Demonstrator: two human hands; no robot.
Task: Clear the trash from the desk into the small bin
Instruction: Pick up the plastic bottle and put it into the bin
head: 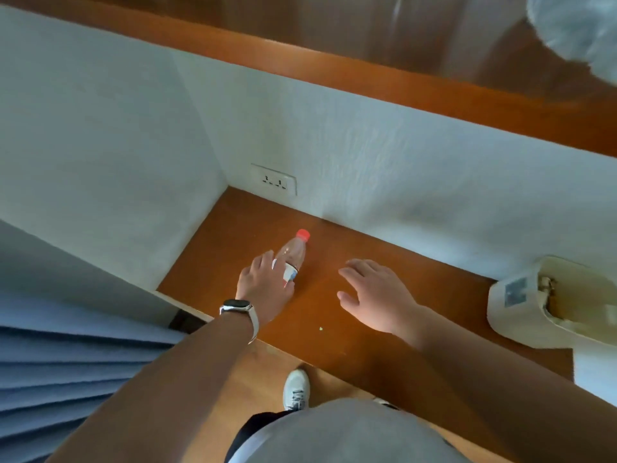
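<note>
The white wall [367, 145] fills most of my feed, with a wooden shelf [367, 78] running across above it. Below it is the brown wooden desk [334, 329], set into a corner. A blue pleated curtain [66, 362] hangs at the left. At the desk's right end sits a cream-coloured container [521, 315] with a grey sticker on its side; I can't tell if it is the bin.

My right hand [377, 292] is over the middle of the desk, fingers spread wide and holding nothing. My left hand [263, 285] is at the clear plastic bottle [295, 253], its fingers and thumb curled around the labelled lower part. The bottle is on the desk towards the back left corner, near the wall. Its red cap [303, 234] points at the wall, and I can't tell whether it stands or leans.

A white shoe [296, 387] shows on the floor below the desk edge. A wall socket [273, 179] sits just above the desktop in the corner. A pale-strapped watch [237, 307] is on my left wrist. A tiny light speck [321, 328] lies near the front edge.
</note>
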